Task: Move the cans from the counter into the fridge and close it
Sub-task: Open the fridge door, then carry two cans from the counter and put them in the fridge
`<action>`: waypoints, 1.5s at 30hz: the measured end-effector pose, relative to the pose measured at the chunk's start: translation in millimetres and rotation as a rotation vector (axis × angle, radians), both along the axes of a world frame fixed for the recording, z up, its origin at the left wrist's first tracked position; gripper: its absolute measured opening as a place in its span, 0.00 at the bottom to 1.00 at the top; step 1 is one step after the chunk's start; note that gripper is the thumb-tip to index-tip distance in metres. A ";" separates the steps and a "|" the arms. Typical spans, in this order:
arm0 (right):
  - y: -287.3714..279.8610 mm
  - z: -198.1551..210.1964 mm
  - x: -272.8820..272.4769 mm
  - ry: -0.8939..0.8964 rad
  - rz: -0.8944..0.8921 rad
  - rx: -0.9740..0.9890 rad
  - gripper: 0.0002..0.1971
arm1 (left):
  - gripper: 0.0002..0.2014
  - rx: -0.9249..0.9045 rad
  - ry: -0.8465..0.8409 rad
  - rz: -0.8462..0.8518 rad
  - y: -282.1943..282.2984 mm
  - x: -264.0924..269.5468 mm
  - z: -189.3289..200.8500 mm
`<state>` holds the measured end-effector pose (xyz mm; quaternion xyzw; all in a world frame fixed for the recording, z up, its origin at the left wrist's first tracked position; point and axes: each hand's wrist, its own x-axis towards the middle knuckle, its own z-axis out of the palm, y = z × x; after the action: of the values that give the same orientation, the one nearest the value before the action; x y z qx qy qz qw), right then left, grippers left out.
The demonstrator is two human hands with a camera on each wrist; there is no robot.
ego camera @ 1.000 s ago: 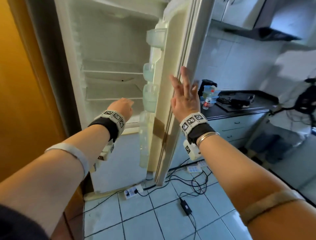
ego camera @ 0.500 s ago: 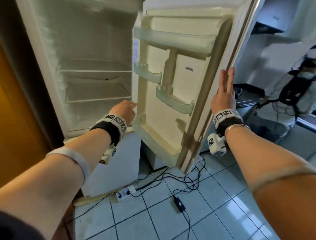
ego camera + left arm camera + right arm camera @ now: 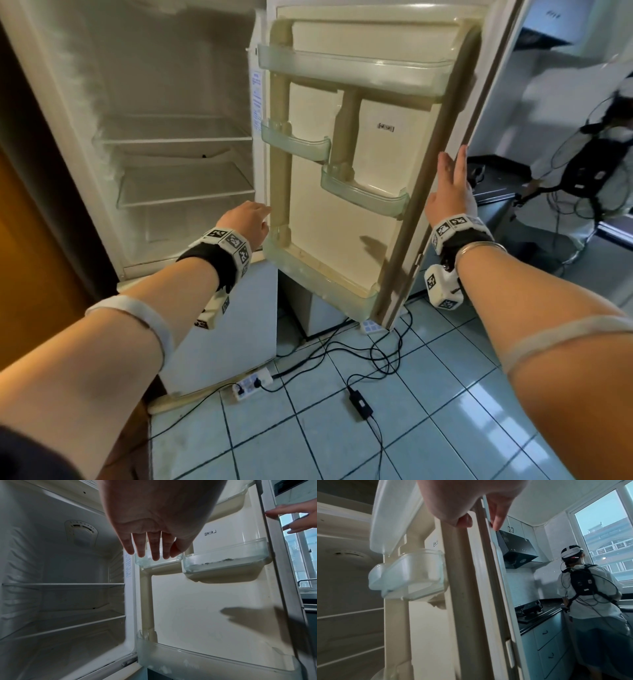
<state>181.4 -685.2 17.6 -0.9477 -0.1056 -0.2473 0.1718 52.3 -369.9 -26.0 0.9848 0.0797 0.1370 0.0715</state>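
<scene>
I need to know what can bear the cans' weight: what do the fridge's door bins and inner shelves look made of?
Door bins: clear, slightly frosted plastic by the look; the door liner shows through them, and one holds dark specks.
Inner shelves: flat see-through panes with pale edges, glass or clear plastic; I cannot tell which.
Door liner: cream, glossy moulded plastic, apparently yellowed.

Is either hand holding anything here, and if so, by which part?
Nothing is held. The right hand lies with straight fingers at the outer edge of the open cream fridge door; contact is unclear. The left hand hangs relaxed and empty by the door's hinge side.

Glossy floor tiles [image 3: 428, 421], translucent plastic door bins [image 3: 363, 195], smooth cream plastic fridge door [image 3: 376, 102] liner.
</scene>
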 end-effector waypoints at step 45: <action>-242.0 -196.1 -126.4 0.376 -0.326 0.004 0.19 | 0.22 -0.085 0.280 -0.731 -383.9 54.6 -138.5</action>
<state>55.0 -927.2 -178.5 -0.9813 0.0831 -0.0913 0.1480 106.8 -753.8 -164.5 0.9535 -0.2617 -0.0364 0.1446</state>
